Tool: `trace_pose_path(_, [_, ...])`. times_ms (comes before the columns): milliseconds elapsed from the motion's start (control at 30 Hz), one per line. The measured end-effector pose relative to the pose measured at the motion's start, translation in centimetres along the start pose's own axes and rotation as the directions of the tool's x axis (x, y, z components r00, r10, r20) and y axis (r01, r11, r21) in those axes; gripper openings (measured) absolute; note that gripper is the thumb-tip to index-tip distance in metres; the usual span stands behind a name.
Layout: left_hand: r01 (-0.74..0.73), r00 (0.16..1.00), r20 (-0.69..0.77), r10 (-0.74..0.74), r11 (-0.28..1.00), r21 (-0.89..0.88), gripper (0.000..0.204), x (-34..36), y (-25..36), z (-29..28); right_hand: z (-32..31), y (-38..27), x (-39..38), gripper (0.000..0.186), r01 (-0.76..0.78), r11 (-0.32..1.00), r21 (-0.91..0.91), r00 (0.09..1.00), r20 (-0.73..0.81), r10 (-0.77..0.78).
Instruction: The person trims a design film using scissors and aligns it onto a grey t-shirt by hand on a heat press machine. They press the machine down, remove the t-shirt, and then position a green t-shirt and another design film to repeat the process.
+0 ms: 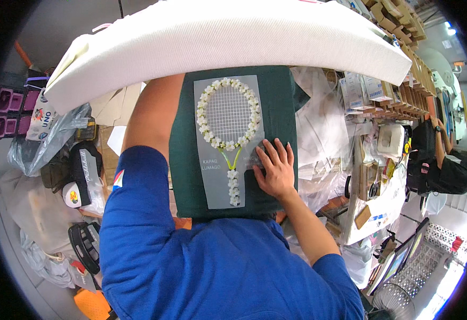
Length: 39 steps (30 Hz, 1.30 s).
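Dark green fabric (183,165) lies flat and squared in front of me, likely a shirt, though its full shape is hidden. On it rests a translucent film sheet (212,192) bearing a racket print (228,112) ringed with white flowers, with a green throat and a flowered handle. My right hand (276,170) presses flat with spread fingers on the fabric, its fingertips at the sheet's right edge. My left arm reaches forward along the fabric's left side, and its hand is hidden behind a big white ribbed panel (223,40).
The white panel arches over the fabric's far edge. At left are a black cap (81,178), plastic bags (47,138) and purple crates (9,112). Clear plastic wrap (319,117), boxes (364,90) and a cluttered shelf stand at right. Another person (444,170) in dark clothes is farther right.
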State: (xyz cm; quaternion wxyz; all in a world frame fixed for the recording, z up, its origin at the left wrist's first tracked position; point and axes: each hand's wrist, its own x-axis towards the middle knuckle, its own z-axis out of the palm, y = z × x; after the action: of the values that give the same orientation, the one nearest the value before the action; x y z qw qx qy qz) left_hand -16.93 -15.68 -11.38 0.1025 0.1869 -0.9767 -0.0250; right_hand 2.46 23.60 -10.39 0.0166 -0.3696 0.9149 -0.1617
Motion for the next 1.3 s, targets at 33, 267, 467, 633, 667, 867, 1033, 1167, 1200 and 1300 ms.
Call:
trace_pose_path(33, [0.006,1.000,-0.011,-0.006,1.000,-0.006,0.040,-0.2,-0.1,0.2,0.1,0.1,-0.1,0.048,0.000,1.000,-0.007,1.000,-0.002,0.000])
trace_pose_path(267, [-0.075,0.997,-0.032,0.069,0.962,-0.263,0.040,-2.8,-1.8,-0.2,0.3,0.3,0.0,0.050,0.030,0.999,-0.039,0.999,-0.041,-0.032])
trace_pose_path(467, [-0.374,0.922,-0.305,0.241,0.759,-0.532,0.027,-22.2,-1.4,-3.2,0.6,0.6,-0.3,0.051,0.030,0.998,-0.050,0.998,-0.061,-0.033])
trace_pose_path(633, [-0.404,0.908,-0.047,0.416,0.843,-0.355,0.060,-30.4,-0.9,-5.1,0.8,0.6,-0.6,0.052,0.041,0.998,-0.053,0.997,-0.065,-0.044])
trace_pose_path(667, [-0.401,0.907,-0.025,0.421,0.843,-0.358,0.067,-30.6,-1.3,-4.9,0.7,0.3,-0.4,0.051,0.044,0.998,-0.054,0.997,-0.065,-0.047])
trace_pose_path(867, [0.179,0.955,-0.089,-0.284,0.786,-0.592,0.062,-31.4,-6.0,-1.4,0.0,3.1,0.1,0.049,-0.097,0.977,0.189,0.896,-0.412,0.168])
trace_pose_path(1033, [0.833,0.452,0.892,-0.016,-0.352,-0.428,0.085,-30.6,-9.0,0.3,2.0,10.9,1.9,0.066,-0.688,-0.235,0.686,0.532,0.698,0.480])
trace_pose_path(1167, [0.505,0.704,0.709,-0.037,-0.676,-0.537,0.081,-27.1,-7.9,2.2,5.5,17.1,3.8,0.072,-0.384,-0.600,0.702,0.713,0.638,0.290])
trace_pose_path(1200, [0.451,0.727,0.684,-0.051,-0.716,-0.533,0.078,-27.5,-12.3,4.6,4.9,16.0,5.3,0.071,-0.326,-0.581,0.745,0.764,0.570,0.303])
trace_pose_path(1300, [0.364,0.822,0.550,-0.150,-0.604,-0.709,0.055,-25.1,-13.9,2.8,1.6,15.6,8.3,0.072,-0.168,-0.473,0.865,0.825,0.386,0.414])
